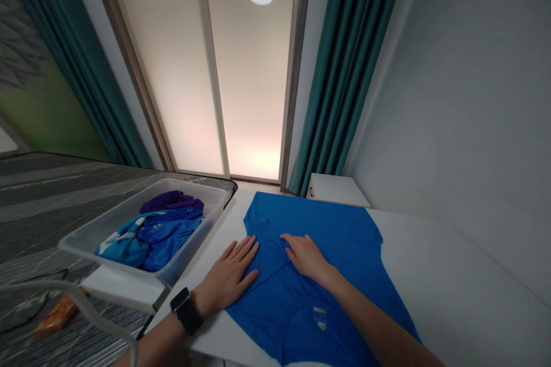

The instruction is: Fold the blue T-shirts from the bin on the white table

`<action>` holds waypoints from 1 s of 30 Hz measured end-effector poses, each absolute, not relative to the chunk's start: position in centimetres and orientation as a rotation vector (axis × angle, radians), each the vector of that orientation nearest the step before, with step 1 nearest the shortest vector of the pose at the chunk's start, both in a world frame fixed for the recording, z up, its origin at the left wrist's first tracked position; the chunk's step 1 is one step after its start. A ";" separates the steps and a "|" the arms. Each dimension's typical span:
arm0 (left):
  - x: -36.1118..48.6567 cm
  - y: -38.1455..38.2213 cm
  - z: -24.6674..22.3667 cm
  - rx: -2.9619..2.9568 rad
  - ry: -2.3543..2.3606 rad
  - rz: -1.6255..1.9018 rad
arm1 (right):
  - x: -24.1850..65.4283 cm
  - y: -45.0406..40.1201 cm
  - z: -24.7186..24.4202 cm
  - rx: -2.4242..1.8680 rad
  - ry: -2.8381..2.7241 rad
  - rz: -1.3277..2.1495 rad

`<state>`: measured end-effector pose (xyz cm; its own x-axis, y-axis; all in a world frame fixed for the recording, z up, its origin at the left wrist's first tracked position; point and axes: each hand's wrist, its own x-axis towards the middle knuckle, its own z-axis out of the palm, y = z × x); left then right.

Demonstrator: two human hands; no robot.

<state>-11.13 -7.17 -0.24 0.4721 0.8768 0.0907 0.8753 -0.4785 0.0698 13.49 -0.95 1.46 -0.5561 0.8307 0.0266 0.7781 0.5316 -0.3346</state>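
Note:
A blue T-shirt (pixel 344 229) lies spread on the white table (pixel 434 275), its neck opening toward me and a small printed label (pixel 319 318) showing near the collar. My left hand (pixel 230 275), with a black watch (pixel 186 311) on the wrist, lies flat on the shirt's left edge, fingers outstretched. On the middle-left of the cloth rests my right hand (pixel 305 257), its fingers slightly bent and apart, next to a fold that runs toward the left hand. Part of the shirt is hidden under my right forearm.
Left of the table, a clear plastic bin (pixel 206 226) holds blue clothes (pixel 167 238) and a purple garment (pixel 172 200). A pale curved tube (pixel 77 295) crosses the lower left. Behind the table are a white cabinet (pixel 338 186), a teal curtain (pixel 340 80) and frosted sliding doors (pixel 253 92).

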 end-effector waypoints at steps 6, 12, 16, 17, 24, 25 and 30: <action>-11.7 -7.8 0.5 2.689 1.528 0.211 | 14.9 -0.5 0.8 -1.307 -2.592 0.438; -12.9 -8.4 0.9 2.759 1.406 0.175 | 17.5 0.8 0.9 -1.352 -2.529 0.519; -13.1 -8.4 0.5 2.789 1.398 0.228 | 19.3 1.8 1.7 -1.449 -2.456 0.555; -13.1 -8.4 0.5 2.791 1.397 0.244 | 19.7 2.0 1.9 -1.473 -2.432 0.555; -13.1 -8.8 1.4 2.772 1.388 0.338 | 21.4 2.1 3.1 -1.579 -2.373 0.524; -13.1 -8.9 1.4 2.774 1.380 0.343 | 21.2 1.8 3.1 -1.582 -2.389 0.515; -13.0 -8.9 1.4 2.786 1.384 0.278 | 18.0 -0.6 2.6 -1.522 -2.545 0.415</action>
<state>-12.95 -8.87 1.44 0.5913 0.7922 0.1509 0.7890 -0.6071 0.0951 18.05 -0.57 2.58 -0.4751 0.8798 -0.0149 0.8390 0.4479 -0.3090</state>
